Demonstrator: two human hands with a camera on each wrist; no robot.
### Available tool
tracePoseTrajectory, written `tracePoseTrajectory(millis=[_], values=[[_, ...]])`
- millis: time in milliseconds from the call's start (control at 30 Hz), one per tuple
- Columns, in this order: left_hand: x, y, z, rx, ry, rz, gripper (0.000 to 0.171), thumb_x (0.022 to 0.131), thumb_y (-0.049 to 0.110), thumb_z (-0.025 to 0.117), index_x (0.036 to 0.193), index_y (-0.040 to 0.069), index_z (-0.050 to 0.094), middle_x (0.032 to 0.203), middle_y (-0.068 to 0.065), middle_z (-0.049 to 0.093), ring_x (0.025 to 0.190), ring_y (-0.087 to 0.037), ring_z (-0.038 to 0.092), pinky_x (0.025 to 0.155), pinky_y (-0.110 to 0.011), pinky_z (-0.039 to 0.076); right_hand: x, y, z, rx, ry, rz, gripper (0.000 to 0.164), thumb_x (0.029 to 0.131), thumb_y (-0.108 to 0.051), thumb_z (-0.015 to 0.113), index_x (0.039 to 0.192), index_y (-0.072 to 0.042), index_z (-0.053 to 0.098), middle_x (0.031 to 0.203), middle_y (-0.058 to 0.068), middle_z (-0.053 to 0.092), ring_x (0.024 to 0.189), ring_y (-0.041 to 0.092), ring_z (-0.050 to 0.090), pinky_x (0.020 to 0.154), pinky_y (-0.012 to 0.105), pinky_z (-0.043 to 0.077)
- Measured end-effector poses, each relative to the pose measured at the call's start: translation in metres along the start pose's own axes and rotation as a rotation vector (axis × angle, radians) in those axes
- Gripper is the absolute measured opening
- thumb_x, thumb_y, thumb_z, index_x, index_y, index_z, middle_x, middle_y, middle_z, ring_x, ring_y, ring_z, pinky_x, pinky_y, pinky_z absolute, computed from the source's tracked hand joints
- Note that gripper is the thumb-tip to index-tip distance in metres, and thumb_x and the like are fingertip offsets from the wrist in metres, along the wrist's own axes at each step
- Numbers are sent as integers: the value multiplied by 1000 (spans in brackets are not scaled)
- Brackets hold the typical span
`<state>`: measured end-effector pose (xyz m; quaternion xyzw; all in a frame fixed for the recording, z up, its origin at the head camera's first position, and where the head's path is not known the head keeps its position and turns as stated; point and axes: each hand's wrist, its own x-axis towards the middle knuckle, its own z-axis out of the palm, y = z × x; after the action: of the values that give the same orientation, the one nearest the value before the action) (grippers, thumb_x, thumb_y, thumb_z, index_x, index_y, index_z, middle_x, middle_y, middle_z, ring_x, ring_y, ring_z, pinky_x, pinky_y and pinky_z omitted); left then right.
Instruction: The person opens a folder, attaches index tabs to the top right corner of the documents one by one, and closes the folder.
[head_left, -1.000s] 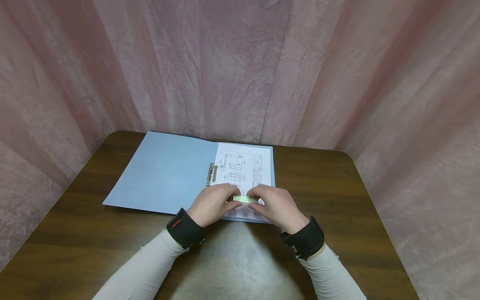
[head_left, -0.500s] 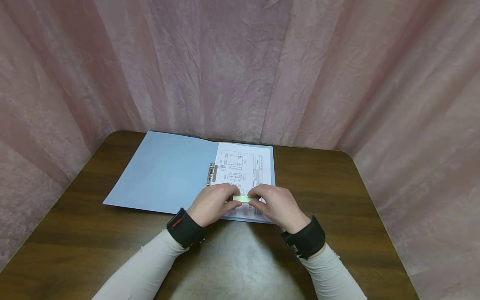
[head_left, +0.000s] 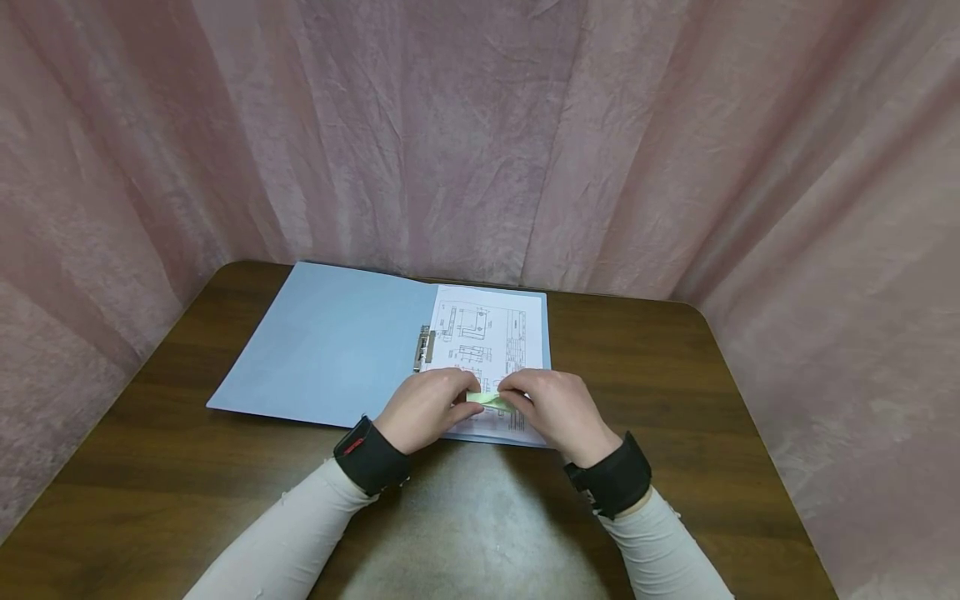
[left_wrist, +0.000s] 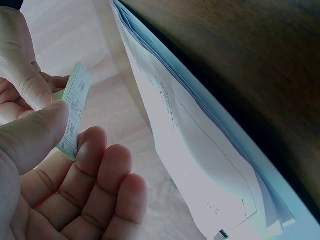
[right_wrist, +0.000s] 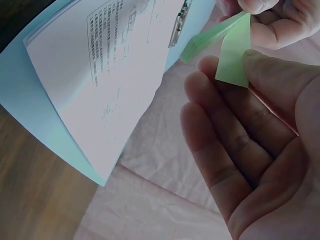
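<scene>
Over the lower part of the printed sheets (head_left: 498, 329), my two hands hold a small pale green sticky note pad (head_left: 480, 398). My left hand (head_left: 426, 410) grips it between thumb and fingers; the left wrist view shows print on the pad's underside (left_wrist: 75, 110). With thumb and finger my right hand (head_left: 557, 415) pinches the top sticky note (right_wrist: 235, 55). In the right wrist view this note is bent away from the pad, its far end still joined near the left thumb. The right hand's other fingers are loosely bent.
The sheets lie in an opened light blue folder (head_left: 322, 350) with a metal clip (head_left: 423, 348) at its spine. Beneath is a brown wooden table (head_left: 637, 375). Pink curtains (head_left: 465, 142) hang behind and at both sides.
The right fingers have lifted the end of the top note, so it now bends up from the pad. The left hand and folder have stayed in place.
</scene>
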<state>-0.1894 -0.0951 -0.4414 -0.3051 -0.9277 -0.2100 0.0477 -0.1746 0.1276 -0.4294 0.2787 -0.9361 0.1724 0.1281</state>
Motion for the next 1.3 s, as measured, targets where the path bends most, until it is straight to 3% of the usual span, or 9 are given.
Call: tracePoseTrajectory(millis=[300,733,1300], values=[[0,-1,1,3,-3,-1,15,87,37,76,91,24,70,68,14,52,61,-5,48,54,-24,38,0,-1,-1,-19,21,-24,8,88,-22,76,96,-24,77,89,-18,67,73,-3,55,64,21,44],[-1,0,2,8,-1,17,15,87,37,75,92,23,70,70,15,51,62,-4,49,55,-24,39,-1,1,0,-40,19,-61,6,85,-25,79,90,-28,77,86,-20,65,74,-4,55,64,21,45],[-2,2,1,-7,-12,19,16,86,36,76,86,24,65,68,14,51,61,-6,48,54,-24,38,-1,1,-2,-50,57,-46,6,86,-27,77,92,-29,77,88,-21,65,77,-4,57,66,22,45]])
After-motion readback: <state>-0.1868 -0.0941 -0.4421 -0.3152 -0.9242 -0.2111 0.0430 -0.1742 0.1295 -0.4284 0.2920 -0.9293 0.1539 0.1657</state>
